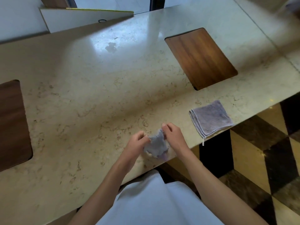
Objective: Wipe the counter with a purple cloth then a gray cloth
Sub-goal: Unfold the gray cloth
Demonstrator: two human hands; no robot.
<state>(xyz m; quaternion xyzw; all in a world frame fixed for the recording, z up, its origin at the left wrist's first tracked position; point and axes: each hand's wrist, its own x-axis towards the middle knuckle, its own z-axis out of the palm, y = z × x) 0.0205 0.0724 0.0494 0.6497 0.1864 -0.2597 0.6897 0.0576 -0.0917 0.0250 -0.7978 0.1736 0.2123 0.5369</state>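
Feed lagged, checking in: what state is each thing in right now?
Cloth in hands: bunched, held over the counter edge.
Folded cloth: flat, untouched, at the counter edge.
Left hand: gripping cloth.
Right hand: gripping cloth.
Counter: wet-looking patch far side.

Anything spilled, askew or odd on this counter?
One thing: a small wet-looking patch sits in the glare on the counter far from the hands. The folded cloth lies at the front edge, its tag hanging over. Both hands hold a bunched cloth.
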